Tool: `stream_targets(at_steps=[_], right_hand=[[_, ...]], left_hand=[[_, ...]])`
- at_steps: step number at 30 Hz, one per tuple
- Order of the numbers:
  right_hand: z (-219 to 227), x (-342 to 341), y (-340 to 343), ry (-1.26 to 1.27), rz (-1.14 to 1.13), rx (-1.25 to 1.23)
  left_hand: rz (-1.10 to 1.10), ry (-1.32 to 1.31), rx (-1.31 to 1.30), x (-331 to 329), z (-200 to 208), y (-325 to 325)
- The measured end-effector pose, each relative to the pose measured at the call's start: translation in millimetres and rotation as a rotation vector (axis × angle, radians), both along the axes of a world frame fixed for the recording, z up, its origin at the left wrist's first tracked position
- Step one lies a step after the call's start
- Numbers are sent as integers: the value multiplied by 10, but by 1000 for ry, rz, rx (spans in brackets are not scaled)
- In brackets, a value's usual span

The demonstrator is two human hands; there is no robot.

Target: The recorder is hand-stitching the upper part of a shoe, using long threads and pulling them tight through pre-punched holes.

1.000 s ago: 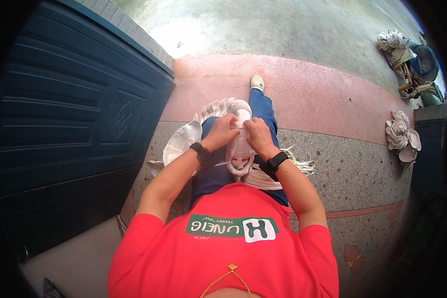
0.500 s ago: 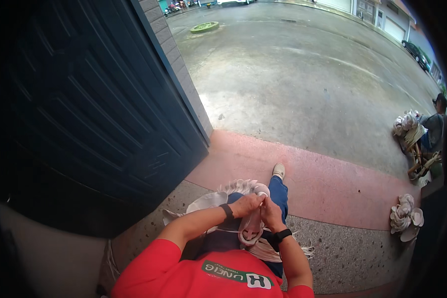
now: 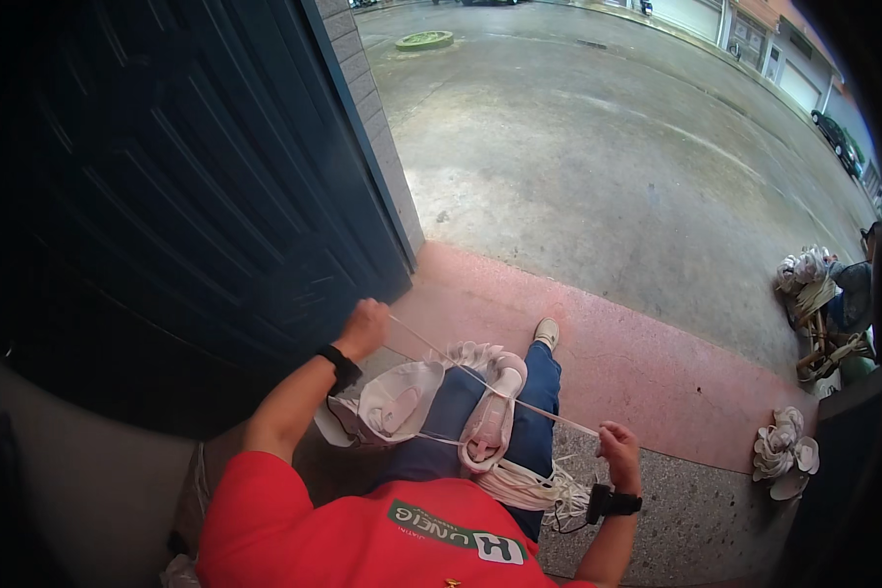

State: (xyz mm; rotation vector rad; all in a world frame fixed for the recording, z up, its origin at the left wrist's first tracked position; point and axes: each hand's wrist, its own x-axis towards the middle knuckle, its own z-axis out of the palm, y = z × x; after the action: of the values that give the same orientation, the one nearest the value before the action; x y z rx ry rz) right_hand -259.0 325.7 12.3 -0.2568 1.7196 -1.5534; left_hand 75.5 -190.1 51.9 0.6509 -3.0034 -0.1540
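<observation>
On the jeans (image 3: 448, 405), a pale shoe (image 3: 486, 428) lies with its long axis running forward from the body and slightly right, toe end unclear, while left hand (image 3: 365, 329) and right hand (image 3: 619, 455) pinch its white lace (image 3: 559, 417) taut sideways.

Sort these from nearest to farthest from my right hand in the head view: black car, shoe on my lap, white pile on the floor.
From your right hand:
1. Shoe, to its left, on your lap.
2. White pile, to its right, on the floor.
3. Black car, far off, upper right.
</observation>
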Motion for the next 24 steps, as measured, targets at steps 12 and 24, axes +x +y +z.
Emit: stream_targets(at_steps=[12,24], right_hand=[[398,-1267,2615,-247,-773,-1079],[-137,295,-552,1210,177,130]], left_hand=[[914,1477,1204,3064,1517,-2123],[406,-5,1503,-560,43,973]])
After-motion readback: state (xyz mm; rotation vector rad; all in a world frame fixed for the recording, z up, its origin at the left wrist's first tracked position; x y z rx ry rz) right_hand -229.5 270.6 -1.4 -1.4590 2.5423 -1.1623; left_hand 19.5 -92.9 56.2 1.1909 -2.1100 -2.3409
